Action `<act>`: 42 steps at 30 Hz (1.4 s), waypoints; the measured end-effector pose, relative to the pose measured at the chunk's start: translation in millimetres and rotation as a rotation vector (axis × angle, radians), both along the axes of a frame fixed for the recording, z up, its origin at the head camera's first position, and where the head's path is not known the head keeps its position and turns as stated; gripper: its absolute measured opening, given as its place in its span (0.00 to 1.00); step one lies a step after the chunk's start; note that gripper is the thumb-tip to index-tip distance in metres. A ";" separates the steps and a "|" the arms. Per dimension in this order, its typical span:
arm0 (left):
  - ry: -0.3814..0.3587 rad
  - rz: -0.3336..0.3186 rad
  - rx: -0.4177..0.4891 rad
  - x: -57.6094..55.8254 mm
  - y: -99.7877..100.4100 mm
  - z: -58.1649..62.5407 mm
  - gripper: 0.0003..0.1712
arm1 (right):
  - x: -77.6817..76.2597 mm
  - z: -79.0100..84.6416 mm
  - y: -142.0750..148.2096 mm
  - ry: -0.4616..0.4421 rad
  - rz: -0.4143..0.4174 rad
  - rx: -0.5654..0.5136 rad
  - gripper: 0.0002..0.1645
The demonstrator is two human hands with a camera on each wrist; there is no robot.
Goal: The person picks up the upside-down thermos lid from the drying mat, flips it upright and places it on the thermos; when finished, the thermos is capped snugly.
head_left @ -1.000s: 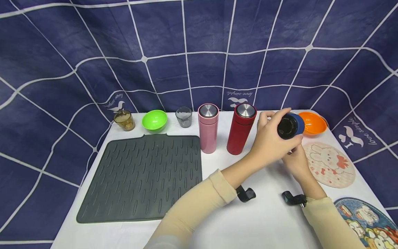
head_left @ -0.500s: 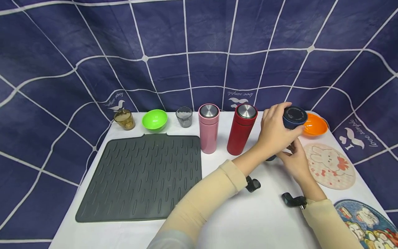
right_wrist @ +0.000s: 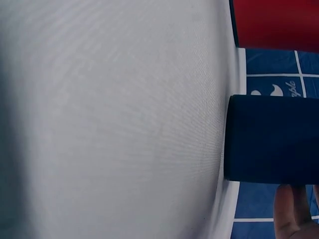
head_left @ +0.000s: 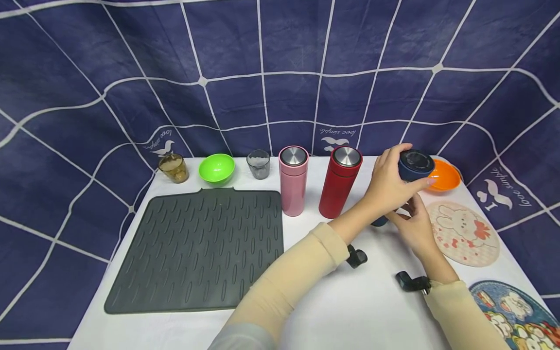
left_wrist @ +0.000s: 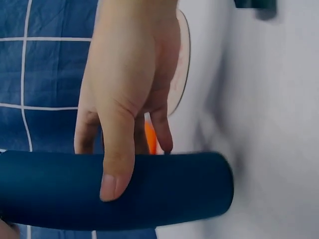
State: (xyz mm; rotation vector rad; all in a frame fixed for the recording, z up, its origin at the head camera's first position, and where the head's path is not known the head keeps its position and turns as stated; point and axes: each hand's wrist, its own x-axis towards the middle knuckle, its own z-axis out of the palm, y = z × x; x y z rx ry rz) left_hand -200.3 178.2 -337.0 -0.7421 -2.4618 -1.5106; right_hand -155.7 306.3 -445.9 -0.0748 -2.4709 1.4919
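Note:
A dark blue flask (head_left: 415, 170) stands nearly upright at the right of the table, its upper end a dark disc with faint print. With thumb and fingers spread around that upper end, my left hand (head_left: 385, 184) grips it. My right hand (head_left: 415, 231) holds the body lower down; in the left wrist view its thumb (left_wrist: 117, 174) lies across the flask (left_wrist: 179, 189). The right wrist view has the flask's lower end (right_wrist: 269, 139) close to the white cloth; whether it touches is unclear. A red flask (head_left: 340, 182) and a pink flask (head_left: 293, 182) stand to the left.
A grey drying mat (head_left: 201, 248) covers the left. Behind it are an amber glass (head_left: 174, 168), a green bowl (head_left: 217, 168) and a clear glass (head_left: 258, 164). To the right are an orange bowl (head_left: 446, 176), a rabbit placemat (head_left: 463, 233) and a patterned round mat (head_left: 516, 311).
The blue flask has turned from tilted toward me to nearly upright, its printed end moving right and up. Both hands stay on it. Over the last half second they have barely moved.

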 end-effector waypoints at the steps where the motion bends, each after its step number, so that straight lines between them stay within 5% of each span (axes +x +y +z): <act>1: -0.012 0.005 0.021 -0.7 -0.2 -1.6 0.46 | -0.4 -0.3 0.0 0.000 0.002 -0.003 0.42; 16: -0.042 -0.122 0.156 -5.0 -8.4 -11.9 0.47 | 6.9 18.7 -11.1 -0.011 0.018 -0.022 0.42; 22: -0.101 -0.021 0.178 -5.8 -6.6 -12.6 0.45 | -1.7 1.1 -1.4 -0.024 0.006 0.005 0.45; 31: -0.015 0.009 0.064 -4.0 -7.2 -10.3 0.43 | -3.6 -2.6 0.3 -0.030 0.007 0.008 0.46; 42: -0.075 -0.197 0.189 -8.8 -16.5 -28.4 0.40 | 5.0 13.2 -8.5 -0.021 0.026 -0.017 0.43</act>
